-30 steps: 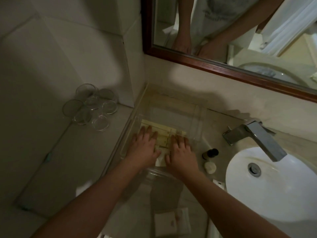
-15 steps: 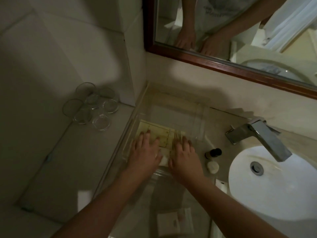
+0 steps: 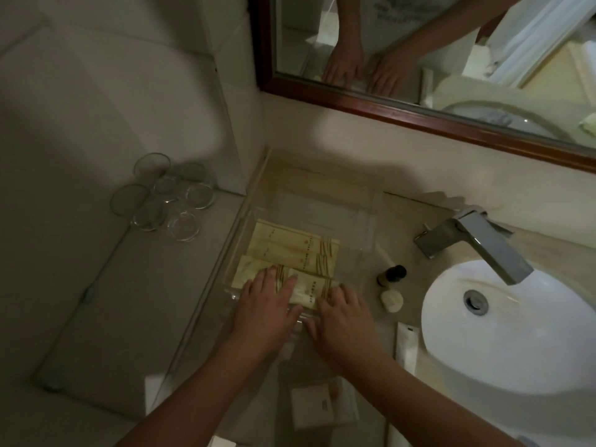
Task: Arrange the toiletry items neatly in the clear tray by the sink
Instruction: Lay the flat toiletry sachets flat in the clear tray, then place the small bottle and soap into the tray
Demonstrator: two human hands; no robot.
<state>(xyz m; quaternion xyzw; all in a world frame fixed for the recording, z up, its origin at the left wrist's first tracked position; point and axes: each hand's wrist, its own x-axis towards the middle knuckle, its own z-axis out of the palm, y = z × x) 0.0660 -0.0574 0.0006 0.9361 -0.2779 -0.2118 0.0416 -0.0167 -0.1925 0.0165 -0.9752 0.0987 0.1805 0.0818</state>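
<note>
A clear tray (image 3: 371,217) sits on the counter left of the sink. Several pale yellow toiletry packets (image 3: 290,250) lie flat in a row inside it. My left hand (image 3: 267,311) and my right hand (image 3: 342,321) rest palm-down at the tray's near edge, fingertips touching the nearest packet (image 3: 309,290). Neither hand grips anything. Right of the tray stand a small dark-capped bottle (image 3: 391,275) and a round white soap (image 3: 392,301). A long white packet (image 3: 407,345) lies by the basin, and white boxes (image 3: 324,406) lie near me.
A white basin (image 3: 516,337) with a chrome faucet (image 3: 483,243) fills the right side. Several upturned drinking glasses (image 3: 167,198) stand on the lower ledge at left. A wood-framed mirror (image 3: 419,114) hangs above, and the tiled wall corner is behind the tray.
Both hands have slid back toward me along the packets, uncovering more of the yellow row. The packets now lie flat and aligned in the tray.
</note>
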